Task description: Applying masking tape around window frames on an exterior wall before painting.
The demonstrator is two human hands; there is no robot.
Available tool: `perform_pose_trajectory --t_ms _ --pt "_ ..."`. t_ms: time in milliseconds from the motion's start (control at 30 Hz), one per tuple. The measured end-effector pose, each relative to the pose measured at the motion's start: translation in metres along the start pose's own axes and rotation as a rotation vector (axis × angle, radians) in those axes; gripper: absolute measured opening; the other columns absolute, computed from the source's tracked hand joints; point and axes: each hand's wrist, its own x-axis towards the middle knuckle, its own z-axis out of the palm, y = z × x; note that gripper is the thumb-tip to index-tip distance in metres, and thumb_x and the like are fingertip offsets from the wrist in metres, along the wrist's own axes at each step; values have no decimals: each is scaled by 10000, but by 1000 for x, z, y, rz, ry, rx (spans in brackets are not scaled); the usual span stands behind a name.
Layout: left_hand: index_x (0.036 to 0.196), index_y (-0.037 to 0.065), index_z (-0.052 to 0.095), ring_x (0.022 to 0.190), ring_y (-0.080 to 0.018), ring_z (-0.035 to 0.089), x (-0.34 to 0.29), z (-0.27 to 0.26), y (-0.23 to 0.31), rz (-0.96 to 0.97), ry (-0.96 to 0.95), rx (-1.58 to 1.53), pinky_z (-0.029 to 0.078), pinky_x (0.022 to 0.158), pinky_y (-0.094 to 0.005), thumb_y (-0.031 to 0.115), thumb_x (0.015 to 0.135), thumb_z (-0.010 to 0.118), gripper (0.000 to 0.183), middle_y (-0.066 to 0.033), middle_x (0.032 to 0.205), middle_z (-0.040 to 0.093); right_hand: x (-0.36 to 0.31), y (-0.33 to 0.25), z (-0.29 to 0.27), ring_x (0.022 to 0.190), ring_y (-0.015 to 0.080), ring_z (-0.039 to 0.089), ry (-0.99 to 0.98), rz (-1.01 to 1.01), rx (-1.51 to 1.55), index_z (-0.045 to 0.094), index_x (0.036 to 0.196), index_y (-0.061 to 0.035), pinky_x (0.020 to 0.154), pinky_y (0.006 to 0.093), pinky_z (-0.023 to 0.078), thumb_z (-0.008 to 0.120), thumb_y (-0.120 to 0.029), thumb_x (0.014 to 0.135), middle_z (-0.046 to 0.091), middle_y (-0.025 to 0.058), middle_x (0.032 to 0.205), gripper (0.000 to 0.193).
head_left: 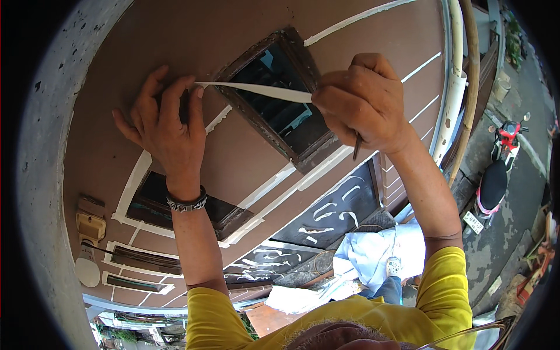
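From the head view, the left hand [166,125] lies flat against the brown wall [233,35], fingers spread, its fingertips pressing down one end of a strip of white tape [256,90]. The tape runs taut from there across the dark window frame [280,99] to the right hand [364,102], which is closed in a fist, pinching the other end of the tape. A thin dark tool [356,147] pokes out below that fist; what kind it is cannot be told. A dark wristband [186,203] sits on the left wrist. Far below the right forearm, a motorbike [500,169] stands on the street.
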Motion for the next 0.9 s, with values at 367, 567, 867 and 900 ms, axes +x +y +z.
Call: perform_pose_trajectory --t_ms 367,567,867,900 --pt "907 274 707 1055 -153 529 1 -1 -1 1 1 -16 105 1132 -564 348 830 706 107 84 1203 585 -3 23 -3 700 162 604 -72 72 -40 642 973 -136 677 293 422 710 -108 714 637 -6 828 269" --pt "914 269 704 1078 -163 518 4 0 1 -20 14 -41 107 1133 -565 350 827 710 119 79 1209 576 -1 46 7 722 190 639 -141 217 -146 648 1007 -143 686 317 456 697 -104 780 666 30 820 236" --pt "932 258 698 1131 -182 506 4 0 -1 -46 -25 -42 116 1136 -563 366 824 712 154 69 1212 563 31 65 17 774 273 638 -311 421 62 525 987 -105 711 389 420 652 -45 781 653 66 852 249" --pt "935 256 697 1134 -185 507 4 0 -1 -38 -11 -47 118 1136 -565 370 824 711 160 67 1210 562 35 64 17 774 273 638 -311 422 63 525 987 -105 711 389 420 652 -45 781 653 66 852 249"
